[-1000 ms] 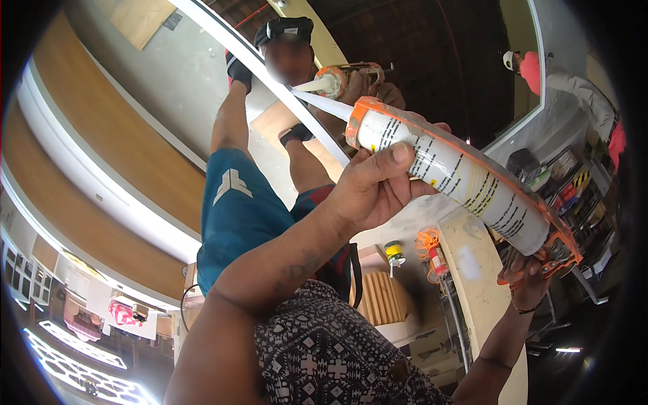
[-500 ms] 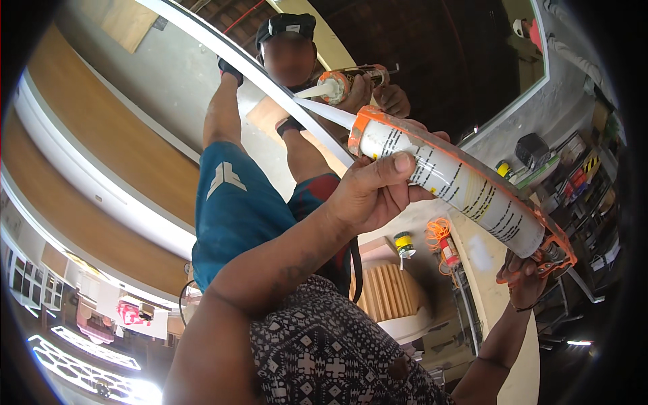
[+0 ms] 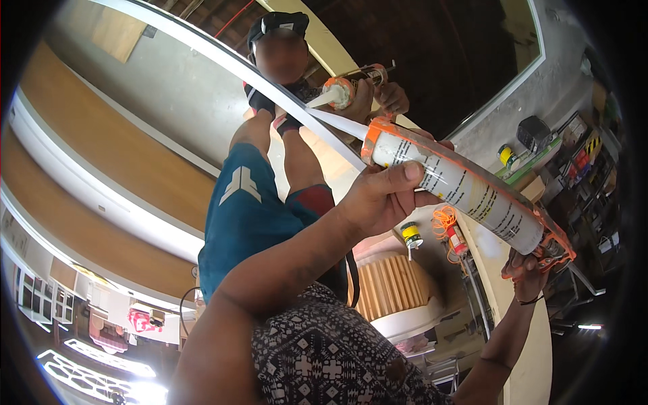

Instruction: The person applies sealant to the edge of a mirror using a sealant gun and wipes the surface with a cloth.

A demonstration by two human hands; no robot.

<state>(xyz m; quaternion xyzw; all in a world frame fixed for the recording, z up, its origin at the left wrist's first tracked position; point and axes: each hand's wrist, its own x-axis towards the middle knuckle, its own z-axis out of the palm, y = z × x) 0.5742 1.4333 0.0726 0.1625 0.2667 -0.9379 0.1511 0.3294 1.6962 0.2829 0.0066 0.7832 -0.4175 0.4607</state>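
My left hand [image 3: 385, 196] is wrapped round the front half of a white sealant tube [image 3: 472, 196], its thumb along the side. The tube lies in an orange caulking gun [image 3: 370, 139], tilted with its front end up and to the left. At the gun's rear, my right hand [image 3: 530, 275] grips the handle and trigger; part of its grip is hidden. The pale tapered nozzle [image 3: 341, 124] has its tip at the white frame edge [image 3: 216, 54] of a dark reflective pane [image 3: 439, 61]. My hands and the gun are mirrored in that pane.
Curved wood-coloured panels with white bands [image 3: 115, 142] fill the left side. Below the gun are a slatted wooden piece [image 3: 391, 287], a yellow-and-black can [image 3: 411, 234] and an orange cord [image 3: 443, 219]. A cluttered bench [image 3: 540, 158] stands at the right.
The nozzle tip has shifted slightly right and down along the white frame, the gun and my left hand moving with it. My legs appear further right and closer together.
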